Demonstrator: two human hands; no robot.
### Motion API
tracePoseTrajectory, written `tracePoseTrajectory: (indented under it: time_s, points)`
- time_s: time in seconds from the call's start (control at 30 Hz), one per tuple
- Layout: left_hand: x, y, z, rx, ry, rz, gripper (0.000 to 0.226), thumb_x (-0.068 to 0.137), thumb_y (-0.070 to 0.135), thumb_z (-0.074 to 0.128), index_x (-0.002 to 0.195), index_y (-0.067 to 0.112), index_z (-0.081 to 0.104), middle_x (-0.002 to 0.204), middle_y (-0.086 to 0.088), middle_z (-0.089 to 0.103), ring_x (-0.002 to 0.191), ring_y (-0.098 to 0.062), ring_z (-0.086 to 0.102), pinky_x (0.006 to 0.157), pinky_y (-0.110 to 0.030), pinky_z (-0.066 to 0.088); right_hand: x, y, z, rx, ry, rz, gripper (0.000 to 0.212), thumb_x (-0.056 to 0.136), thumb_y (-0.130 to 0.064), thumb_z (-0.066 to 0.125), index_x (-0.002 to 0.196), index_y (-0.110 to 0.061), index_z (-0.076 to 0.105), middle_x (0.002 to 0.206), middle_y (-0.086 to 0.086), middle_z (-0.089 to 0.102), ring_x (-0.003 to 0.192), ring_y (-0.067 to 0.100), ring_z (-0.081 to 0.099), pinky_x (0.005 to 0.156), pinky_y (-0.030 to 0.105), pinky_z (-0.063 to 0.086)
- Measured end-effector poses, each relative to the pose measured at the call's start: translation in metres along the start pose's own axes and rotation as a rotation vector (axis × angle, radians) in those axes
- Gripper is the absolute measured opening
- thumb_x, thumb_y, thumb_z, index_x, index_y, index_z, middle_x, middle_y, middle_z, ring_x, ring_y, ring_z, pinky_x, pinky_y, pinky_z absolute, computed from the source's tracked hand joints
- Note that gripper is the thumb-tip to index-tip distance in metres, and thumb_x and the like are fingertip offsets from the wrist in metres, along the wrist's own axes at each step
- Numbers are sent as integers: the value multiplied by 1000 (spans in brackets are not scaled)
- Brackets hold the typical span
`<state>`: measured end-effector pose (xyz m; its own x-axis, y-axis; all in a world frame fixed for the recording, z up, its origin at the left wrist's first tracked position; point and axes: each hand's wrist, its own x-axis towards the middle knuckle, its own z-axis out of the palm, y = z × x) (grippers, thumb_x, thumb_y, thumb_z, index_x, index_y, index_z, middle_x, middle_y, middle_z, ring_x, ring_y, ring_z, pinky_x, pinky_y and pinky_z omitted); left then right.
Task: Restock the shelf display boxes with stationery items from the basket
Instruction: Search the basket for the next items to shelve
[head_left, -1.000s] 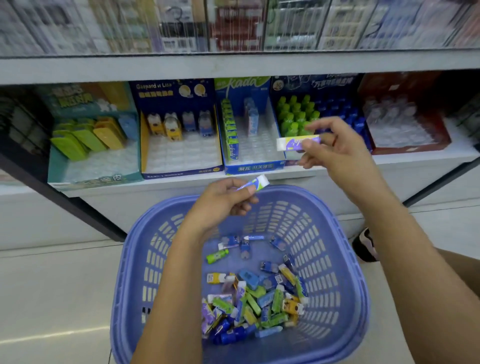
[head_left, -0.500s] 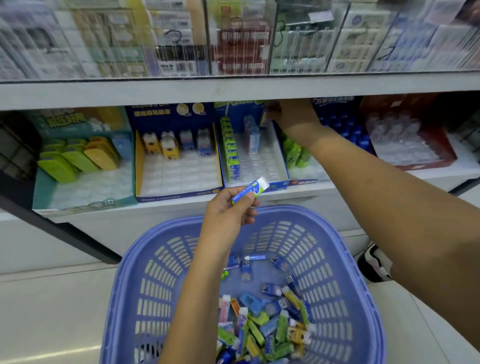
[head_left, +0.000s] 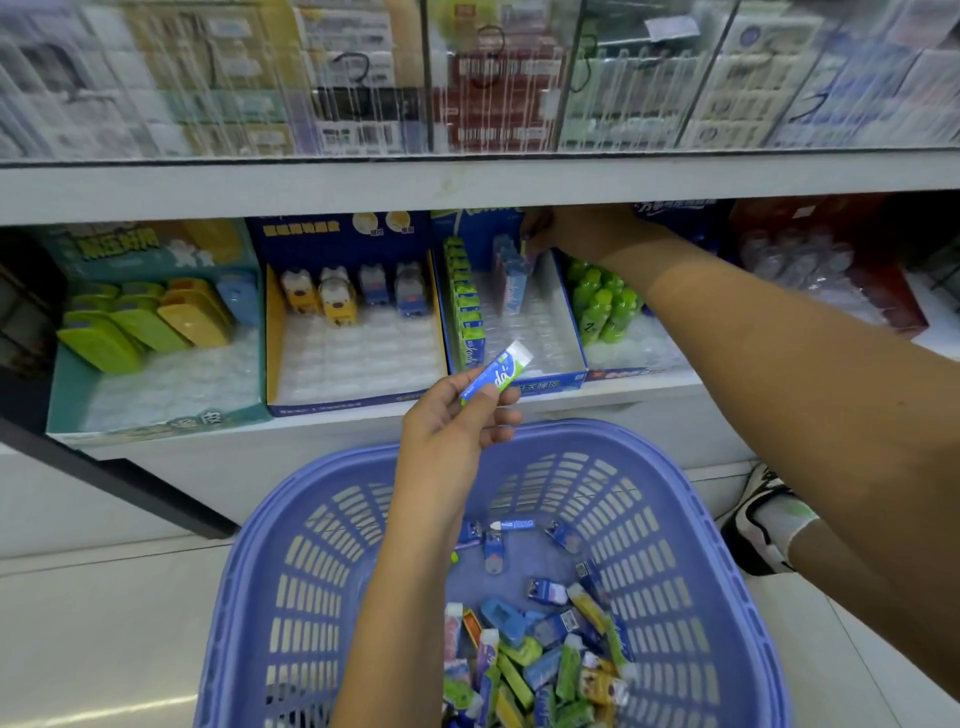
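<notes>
A blue-violet plastic basket (head_left: 311, 571) sits below the shelf, with several small erasers (head_left: 545, 665) piled in its bottom. Above its rim my left hand (head_left: 452, 431) pinches a blue-and-green eraser (head_left: 496, 371) in front of the shelf edge. My right hand (head_left: 566, 234) reaches deep into the blue display box (head_left: 566, 312). Its fingertips are at the top of an upright row of blue-pink erasers (head_left: 511, 283). Whether they still grip an eraser is hidden. A row of green erasers (head_left: 467, 312) lines that box's left side.
Left of it on the shelf stand a teal box (head_left: 156, 405) of green and yellow items and a blue box (head_left: 358, 400) of bear-shaped items. Green bottles (head_left: 605, 306) and a red box (head_left: 883, 312) stand to the right. Another shelf hangs close above. A shoe (head_left: 763, 525) rests right of the basket.
My right hand carried a purple-and-white eraser from in front of the shelf into the back of the blue box and stays there. My left hand lifted its eraser slightly toward the shelf.
</notes>
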<state>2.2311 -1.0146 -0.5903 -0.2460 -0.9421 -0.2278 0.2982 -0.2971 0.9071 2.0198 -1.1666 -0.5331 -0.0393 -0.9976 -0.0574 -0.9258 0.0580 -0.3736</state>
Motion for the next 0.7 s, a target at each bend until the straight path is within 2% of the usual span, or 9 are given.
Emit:
tracePoseTrajectory:
  time_s: [0.13,0.2,0.27,0.33,0.4,0.47,0.5,0.6,0.7]
  points:
    - [-2,6,-1,-66,6,0,19,94,8,54,111,7,62,86,-5,73,73,-12,69,63,-17,53,-6,-7,4,-8,51,15,23,84,-15,64,107,-11,65,118,12,61,112,30,54,97,34,42]
    - [-4,6,-2,-37,33,32,18,93,8,56,109,11,64,83,-1,73,75,-11,69,66,-19,55,-15,-13,4,-44,54,17,30,88,-18,61,117,-11,60,123,13,59,115,30,52,98,34,42]
    - [-4,5,-3,89,93,105,17,91,9,59,101,21,67,72,7,72,70,-6,68,70,-21,57,-34,-20,3,-82,135,8,38,90,-22,58,127,-12,53,128,12,56,115,29,52,95,29,42]
    - [-5,5,-4,231,144,193,16,89,11,62,97,25,67,68,10,71,68,-6,68,68,-18,56,-65,-34,-1,0,219,-99,30,88,-19,58,118,-15,59,114,8,64,94,17,59,78,12,40]
    - [-4,7,-4,289,188,258,13,86,14,67,95,22,65,76,8,71,75,-12,68,67,-18,53,-103,-44,-6,86,91,-256,23,83,-18,65,105,-24,66,96,-3,71,65,1,52,61,4,38]
    - [-4,12,-2,313,212,309,15,82,15,72,94,18,64,83,7,70,78,-10,68,70,-22,53,-138,-53,-8,121,-115,-338,33,78,-23,73,108,-31,64,94,-14,70,59,0,50,58,8,41]
    - [-3,14,0,336,206,335,16,81,17,73,93,18,63,83,8,70,77,-7,68,70,-21,53,-148,-55,-5,120,-148,-366,38,77,-24,75,112,-31,62,95,-17,68,60,1,50,57,9,41]
    - [-3,20,9,335,140,375,16,80,17,74,90,22,63,80,8,71,74,-5,68,66,-15,52,-151,-55,4,138,-46,-398,38,78,-21,75,113,-25,61,91,-12,66,64,7,53,60,13,43]
    - [1,23,11,290,139,388,12,85,18,69,95,23,63,89,3,71,83,-9,68,76,-21,54,-139,-49,7,237,15,-386,34,79,-17,74,110,-26,63,85,-7,63,67,7,56,64,17,48]
